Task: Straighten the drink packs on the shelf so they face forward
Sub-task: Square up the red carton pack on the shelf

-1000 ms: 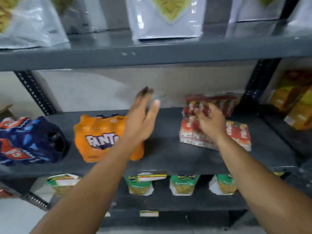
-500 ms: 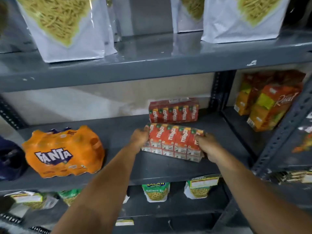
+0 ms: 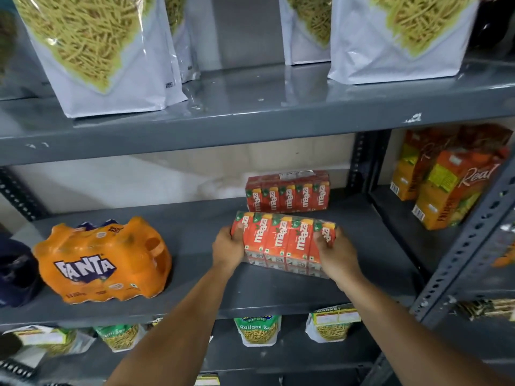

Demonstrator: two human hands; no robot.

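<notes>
Fingers (image 3: pixel 237 228) of our left hand (image 3: pixel 227 247) wrap the left end of the front shrink-wrapped pack of red-and-orange Maaza juice cartons (image 3: pixel 281 240), thumb on its top edge, while our right hand (image 3: pixel 335 253) clamps the right end, so both hands grip the same pack. We hold it tilted back, its lower edge touching or just above the board; we cannot tell which.

Around it, going from the largest thing down, we see the grey metal shelf rack (image 3: pixel 250 121), whose middle board carries the drinks. On the board above stand tall white pouches of yellow fried noodles (image 3: pixel 94 51). At the left of the middle board lies an orange plastic-wrapped Fanta bottle pack (image 3: pixel 103 260), logo facing us, well apart from our hands, and beside it at the far left edge a dark blue wrapped pack (image 3: pixel 15 268), mostly cut off. In the neighbouring bay to the right stand orange Real juice cartons (image 3: pixel 457 188). Behind the held pack, near the back wall, a second red Maaza carton pack (image 3: pixel 288 192) stands upright with its labels forward. Below, small green snack pouches (image 3: pixel 257 328) line the lower board.
</notes>
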